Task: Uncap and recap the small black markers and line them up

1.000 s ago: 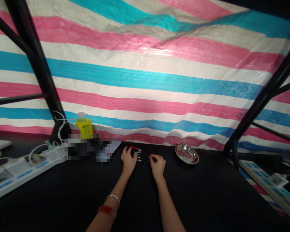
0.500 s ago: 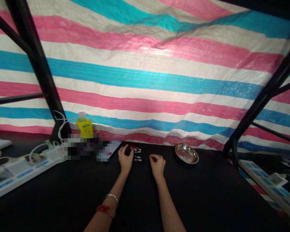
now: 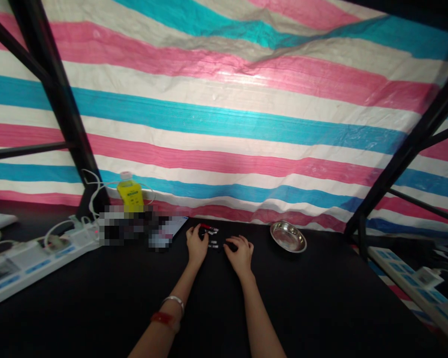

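Note:
My left hand rests low over the black table, thumb and fingers curled but apart. Just beyond its fingertips lies a small red and silver metal item, too small to name. My right hand is curved beside it, with a dark gap between thumb and forefinger and nothing visible in it. Between the two hands sit several small silver pieces, whose kind I cannot make out. To the right of my right hand stands a round, shallow metal dish.
At the left a yellow bottle stands behind a blurred-out patch and a flat, pale item. A long power strip with plugs and cables runs along the left edge, and another strip lies at the right. Striped sheeting hangs behind the table.
My right hand has moved left towards the small silver pieces, its thumb and forefinger parting. My left hand has shifted slightly right, nearer the red item.

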Available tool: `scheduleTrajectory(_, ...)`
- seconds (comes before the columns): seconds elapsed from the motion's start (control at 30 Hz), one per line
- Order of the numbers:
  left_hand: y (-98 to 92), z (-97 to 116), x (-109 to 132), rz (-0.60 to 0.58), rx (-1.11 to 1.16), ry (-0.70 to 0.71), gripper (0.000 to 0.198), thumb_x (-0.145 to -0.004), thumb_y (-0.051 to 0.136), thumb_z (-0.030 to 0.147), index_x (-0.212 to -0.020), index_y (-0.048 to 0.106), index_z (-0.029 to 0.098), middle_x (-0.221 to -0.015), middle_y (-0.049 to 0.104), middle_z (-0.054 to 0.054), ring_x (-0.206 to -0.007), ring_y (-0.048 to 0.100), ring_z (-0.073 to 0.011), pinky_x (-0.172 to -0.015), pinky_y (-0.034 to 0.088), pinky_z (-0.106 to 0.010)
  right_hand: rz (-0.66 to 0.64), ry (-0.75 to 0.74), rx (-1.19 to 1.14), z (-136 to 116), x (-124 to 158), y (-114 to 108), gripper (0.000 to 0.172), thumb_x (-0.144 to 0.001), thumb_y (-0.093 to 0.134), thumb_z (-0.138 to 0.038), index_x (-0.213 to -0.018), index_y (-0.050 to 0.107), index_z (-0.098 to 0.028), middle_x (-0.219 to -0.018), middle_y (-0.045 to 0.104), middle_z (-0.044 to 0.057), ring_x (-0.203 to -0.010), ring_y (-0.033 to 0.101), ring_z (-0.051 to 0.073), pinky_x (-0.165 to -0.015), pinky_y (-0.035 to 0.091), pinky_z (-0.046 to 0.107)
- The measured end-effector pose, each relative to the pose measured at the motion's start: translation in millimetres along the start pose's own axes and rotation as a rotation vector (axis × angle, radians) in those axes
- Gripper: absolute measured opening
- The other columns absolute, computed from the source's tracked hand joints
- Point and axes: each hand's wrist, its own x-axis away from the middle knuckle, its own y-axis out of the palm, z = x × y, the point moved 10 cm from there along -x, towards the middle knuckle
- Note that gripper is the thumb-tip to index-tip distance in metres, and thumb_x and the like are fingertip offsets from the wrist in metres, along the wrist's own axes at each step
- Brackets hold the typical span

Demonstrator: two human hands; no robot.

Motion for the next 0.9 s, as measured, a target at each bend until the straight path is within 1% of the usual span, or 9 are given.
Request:
scheduleTrajectory(0.07,0.5,-0.1,-0.1,-0.002,-0.014,-0.004,0.041,-0.075,0.054,0.021,-0.115,0.056,0.009,-0.113,0.047,-0.015,-0.106,0.052,-0.0248,-0.096,0.042,-0.038,-0.031,-0.040,0.021,-5.8,1.6,2.2,0.019,-0.073,0.063,-0.035,-0.089,0.070,-0.030,-0.113,0.064,0.002,-0.121,0.042,0.024,-0.099,0.021,0.042)
scheduleTrajectory(0.13,1.1,-0.3,0.0,-0.005,-0.029,-0.010,0.042,-0.076,0.054,0.022,-0.116,0.055,0.008,-0.113,0.047,-0.016,-0.105,0.052,-0.0250,-0.095,0.043,-0.038,-0.068,-0.057,0.045,-8.9,2.9,5.3,0.016,-0.072,0.064,-0.037,-0.085,0.072,-0.031,-0.116,0.062,0.002,-0.122,0.040,0.025,-0.100,0.018,0.044)
scheduleTrajectory(0.3,1.8,0.4,0.7,-0.011,-0.068,-0.011,0.042,-0.077,0.053,0.024,-0.117,0.054,0.010,-0.113,0.047,-0.016,-0.109,0.050,-0.0271,-0.092,0.044,-0.040,-0.071,-0.027,0.065,-6.1,2.4,5.7,0.012,-0.073,0.065,-0.038,-0.079,0.072,-0.033,-0.118,0.060,0.003,-0.123,0.039,0.026,-0.101,0.016,0.046)
scheduleTrajectory(0.5,2.1,1.1,1.3,-0.025,-0.087,-0.011,0.042,-0.079,0.052,0.026,-0.118,0.053,0.011,-0.114,0.046,-0.016,-0.111,0.049,-0.0280,-0.092,0.043,-0.041,-0.125,-0.057,0.056,-5.7,1.7,12.6,0.009,-0.071,0.067,-0.037,-0.079,0.072,-0.035,-0.125,0.056,0.003,-0.126,0.036,0.025,-0.101,0.014,0.048)
scheduleTrajectory(0.67,0.2,0.3,1.1,-0.015,-0.074,-0.029,0.042,-0.079,0.052,0.026,-0.118,0.053,0.010,-0.110,0.047,-0.015,-0.106,0.052,-0.0264,-0.091,0.044,-0.040,-0.089,-0.031,0.047,-1.8,1.0,11.2,0.007,-0.072,0.066,-0.034,-0.072,0.072,-0.032,-0.120,0.059,0.003,-0.123,0.039,0.025,-0.100,0.015,0.047)
scheduleTrajectory(0.9,-4.2,1.9,2.1,-0.007,-0.052,-0.054,0.040,-0.078,0.053,0.024,-0.116,0.054,0.011,-0.109,0.046,-0.014,-0.096,0.056,-0.0226,-0.090,0.045,-0.039,-0.047,0.022,0.065,3.2,0.9,6.3,0.009,-0.072,0.062,-0.027,-0.076,0.070,-0.027,-0.123,0.055,0.005,-0.123,0.040,0.023,-0.100,0.017,0.045)
